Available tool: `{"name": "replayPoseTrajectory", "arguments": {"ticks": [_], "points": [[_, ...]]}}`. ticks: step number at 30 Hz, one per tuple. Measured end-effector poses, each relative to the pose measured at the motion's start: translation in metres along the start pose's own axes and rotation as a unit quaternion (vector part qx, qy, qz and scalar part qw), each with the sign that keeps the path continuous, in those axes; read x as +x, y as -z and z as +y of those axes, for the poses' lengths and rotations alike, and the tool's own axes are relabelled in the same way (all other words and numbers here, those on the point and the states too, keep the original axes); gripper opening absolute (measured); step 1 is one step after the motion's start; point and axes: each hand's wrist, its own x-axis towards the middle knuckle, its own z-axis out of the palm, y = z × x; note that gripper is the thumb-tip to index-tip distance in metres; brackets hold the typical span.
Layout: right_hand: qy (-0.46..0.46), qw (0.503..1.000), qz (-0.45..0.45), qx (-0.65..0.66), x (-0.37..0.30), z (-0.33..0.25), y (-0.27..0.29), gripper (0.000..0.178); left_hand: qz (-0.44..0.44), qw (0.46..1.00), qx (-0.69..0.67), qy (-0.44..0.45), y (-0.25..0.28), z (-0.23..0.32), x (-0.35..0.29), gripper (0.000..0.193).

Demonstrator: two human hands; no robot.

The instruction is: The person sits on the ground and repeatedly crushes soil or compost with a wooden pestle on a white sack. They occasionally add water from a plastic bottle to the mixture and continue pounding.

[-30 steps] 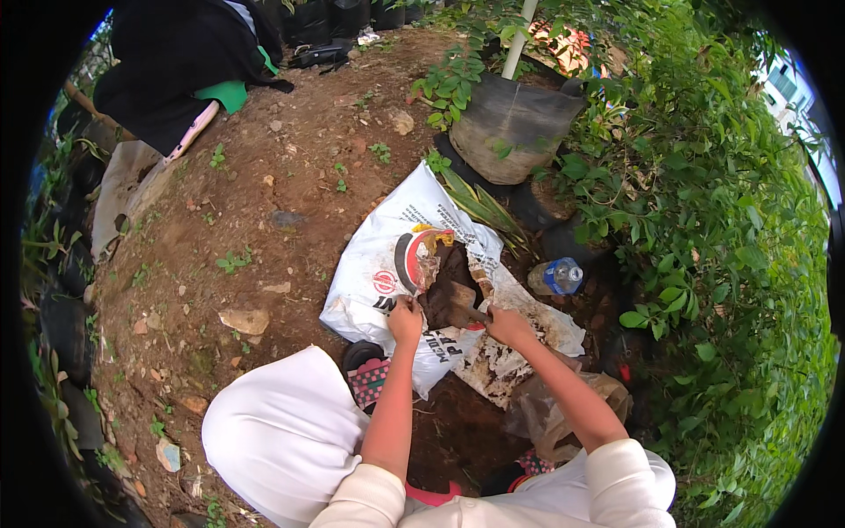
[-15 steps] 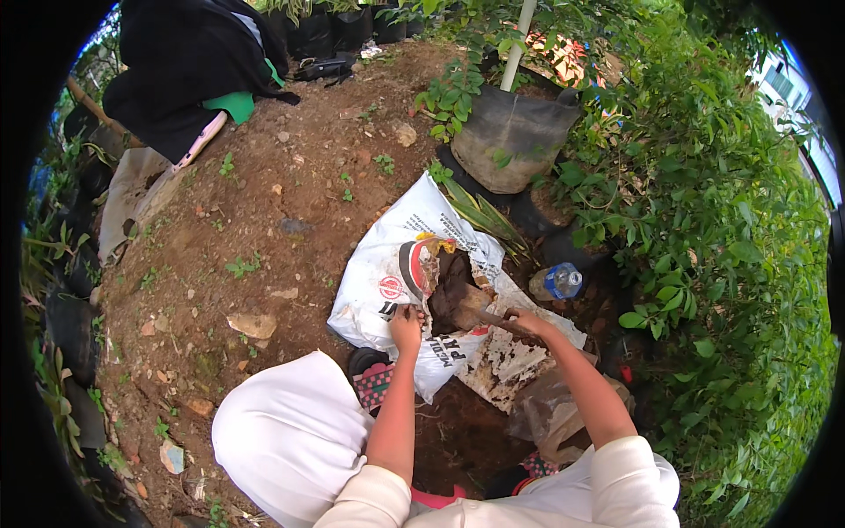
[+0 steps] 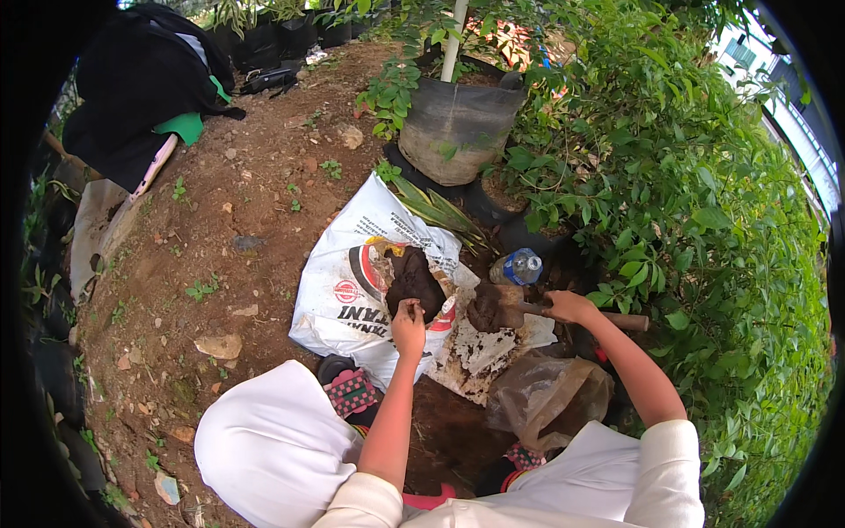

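Now, sack [image 3: 339, 264]: it lies white and slumped in front of us, torn open, with dark soil [image 3: 414, 277] filling its mouth.
Left hand [image 3: 408, 333]: our fingers are curled at the near lip of the sack's opening; whether they pinch the plastic, we cannot tell. A light downward hold there suits us, so the mouth stays wide and the sack doesn't drag.
Right hand [image 3: 569, 308]: we grip the trowel by its handle, just right of the sack's opening, with the handle's end sticking out past our fist.
Trowel [image 3: 511, 308]: its blade points back toward the sack, above or against the dirty flap [image 3: 480, 365]; we can't tell which.
Clump [image 3: 484, 310]: dark soil sits at the blade's front end, so we do best with the blade level and the wrist slow; a tilt could roll it off.
Bottle [image 3: 518, 267]: it is right of the sack, just beyond the blade, so we swing low and short to avoid knocking it.
Plastic bag [image 3: 546, 392]: crumpled and clear, it lies to the sack's lower right, near the flap; we mind its loose folds beneath our forearm.
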Motion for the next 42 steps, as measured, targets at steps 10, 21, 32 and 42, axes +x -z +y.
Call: {"name": "replayPoseTrajectory", "arguments": {"ticks": [10,21,32,42], "points": [[-0.043,0.969,0.097,-0.224,0.044,-0.061,-0.086,0.036,-0.066,0.949,0.236,-0.199,-0.032,-0.022,-0.042,0.013],[0.044,0.947,0.279,-0.153,-0.037,-0.115,0.074,0.022,-0.233,0.822,0.45,-0.259,-0.003,-0.087,-0.004,0.083],[0.083,0.495,0.613,0.61,0.029,-0.091,-0.024,0.027,-0.264,0.76,0.523,-0.28,-0.02,-0.083,-0.005,0.104],[0.13,0.595,0.576,0.545,-0.032,-0.13,-0.013,0.024,-0.271,0.761,0.535,-0.247,-0.022,-0.086,-0.003,0.101]]}}
